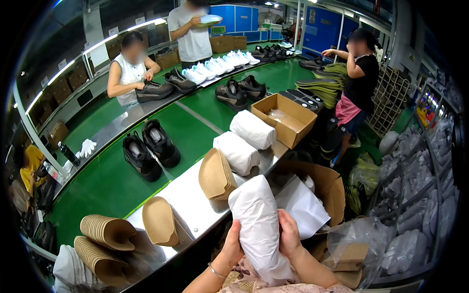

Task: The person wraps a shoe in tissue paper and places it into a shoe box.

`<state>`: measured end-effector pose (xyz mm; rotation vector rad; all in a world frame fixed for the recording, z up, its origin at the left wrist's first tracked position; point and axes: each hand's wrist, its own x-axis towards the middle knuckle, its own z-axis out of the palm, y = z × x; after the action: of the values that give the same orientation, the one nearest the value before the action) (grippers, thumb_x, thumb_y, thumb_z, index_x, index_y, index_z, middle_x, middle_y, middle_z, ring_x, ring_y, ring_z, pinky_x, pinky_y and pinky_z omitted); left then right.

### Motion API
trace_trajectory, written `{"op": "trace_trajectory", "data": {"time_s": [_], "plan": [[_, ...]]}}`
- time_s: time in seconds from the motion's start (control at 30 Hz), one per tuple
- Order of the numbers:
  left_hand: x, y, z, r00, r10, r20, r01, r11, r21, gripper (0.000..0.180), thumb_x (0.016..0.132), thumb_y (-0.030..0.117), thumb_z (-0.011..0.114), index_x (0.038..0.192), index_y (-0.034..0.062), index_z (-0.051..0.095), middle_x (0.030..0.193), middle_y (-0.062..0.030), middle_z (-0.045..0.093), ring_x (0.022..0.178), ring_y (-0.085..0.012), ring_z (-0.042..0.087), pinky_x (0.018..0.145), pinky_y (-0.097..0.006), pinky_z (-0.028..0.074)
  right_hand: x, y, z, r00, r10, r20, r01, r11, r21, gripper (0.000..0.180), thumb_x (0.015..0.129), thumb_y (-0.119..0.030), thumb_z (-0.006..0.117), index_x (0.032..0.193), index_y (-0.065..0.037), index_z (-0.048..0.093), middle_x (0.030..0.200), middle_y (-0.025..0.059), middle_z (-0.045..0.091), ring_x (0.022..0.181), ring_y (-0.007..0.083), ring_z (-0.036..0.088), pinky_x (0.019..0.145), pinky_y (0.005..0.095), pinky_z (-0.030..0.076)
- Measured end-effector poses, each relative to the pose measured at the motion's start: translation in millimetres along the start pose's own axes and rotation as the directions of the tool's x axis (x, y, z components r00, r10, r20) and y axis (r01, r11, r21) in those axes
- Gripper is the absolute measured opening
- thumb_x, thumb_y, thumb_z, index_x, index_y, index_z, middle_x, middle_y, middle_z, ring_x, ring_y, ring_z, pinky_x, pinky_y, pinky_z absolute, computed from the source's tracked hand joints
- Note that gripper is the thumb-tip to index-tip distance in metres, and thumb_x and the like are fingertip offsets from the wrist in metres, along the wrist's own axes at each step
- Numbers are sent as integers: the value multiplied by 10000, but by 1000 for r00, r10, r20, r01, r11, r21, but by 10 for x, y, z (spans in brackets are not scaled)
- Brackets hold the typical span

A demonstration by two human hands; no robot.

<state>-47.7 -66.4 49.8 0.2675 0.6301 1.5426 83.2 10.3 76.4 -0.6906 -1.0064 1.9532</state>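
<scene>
Close in front of my body is a bundle wrapped in white paper (pixel 256 219), long and rounded, tilted with its top leaning away to the left. My left hand (pixel 232 244) presses along its left side, thumb upward. On its right side my right hand (pixel 289 235) closes round it, fingers partly hidden behind the paper. Just beyond, two similar white paper bundles (pixel 237 152) rest on the metal ledge (pixel 195 229). A stack of brown cardboard inserts (pixel 215 177) stands beside them, and another brown insert stack (pixel 159 222) sits further left.
Black shoes (pixel 151 146) ride on the green conveyor belt (pixel 97 190). An open cardboard box (pixel 285 119) stands at the ledge's far end. Nested curved brown inserts (pixel 105 246) lie at lower left. A large carton (pixel 327 185) holds white paper on my right. Several co-workers stand around the belt.
</scene>
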Motion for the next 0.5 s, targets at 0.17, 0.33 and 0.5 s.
{"op": "trace_trajectory", "data": {"time_s": [0.17,0.33,0.5], "plan": [[-3,22,-83,997,-60,42,58,997,41,775,847,550,487,1384,50,238,1377,-115,361,1253,-240,368,1041,-389,301,-66,-9,50,992,-102,-74,84,973,-217,356,952,-312,399,1052,5,528,958,44,565,874,109,497,804,225,381],[-38,-20,-132,994,-87,64,89,995,-35,823,814,586,507,1388,67,228,1384,-114,351,1262,-260,356,1042,-424,298,8,150,-126,988,-148,-48,118,915,-386,333,956,-280,382,1049,-8,550,958,43,558,887,106,479,821,218,365],[-120,-80,-136,987,-59,151,67,997,-48,905,751,654,526,1382,65,252,1383,-118,356,1257,-279,365,1040,-449,304,18,171,-185,1000,25,7,-23,971,-239,322,956,-239,356,1077,-10,547,1006,47,560,925,109,481,842,220,361]]}}
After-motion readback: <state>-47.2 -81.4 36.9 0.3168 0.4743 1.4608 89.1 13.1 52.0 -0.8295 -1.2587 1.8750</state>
